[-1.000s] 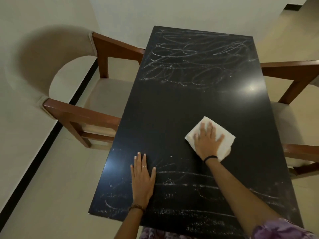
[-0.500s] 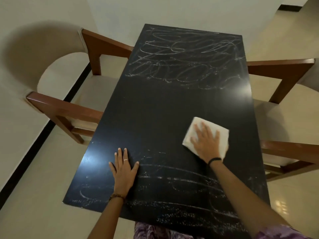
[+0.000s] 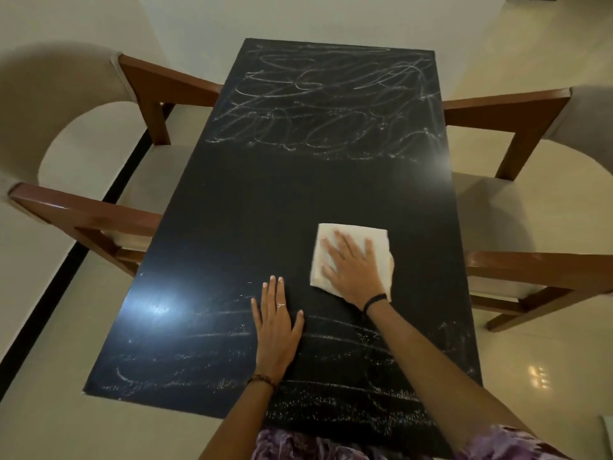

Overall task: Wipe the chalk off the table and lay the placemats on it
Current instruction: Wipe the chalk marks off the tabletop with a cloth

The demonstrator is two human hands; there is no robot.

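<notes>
A black rectangular table [image 3: 265, 200] runs away from me. White chalk scribbles [image 3: 331, 104] cover its far third, and fainter chalk lines [image 3: 348, 403] streak the near end; the middle band looks dark and free of marks. A folded white cloth [image 3: 348, 235] lies right of centre, and my right hand [image 3: 355, 270] presses flat on it with fingers spread. My left hand [image 3: 275, 327] rests flat on the tabletop just left of the cloth, fingers straight. No placemats are in view.
A wooden armchair with beige upholstery [image 3: 83, 161] stands at the table's left side and another [image 3: 537, 210] at its right, their arms close to the table edges. Pale tiled floor [image 3: 547, 376] surrounds the table, with a black strip [image 3: 66, 270] along the left.
My right hand has slid the cloth leftward and a little toward me, ending closer to my left hand. The left hand stays planted on the table. The camera view shifted.
</notes>
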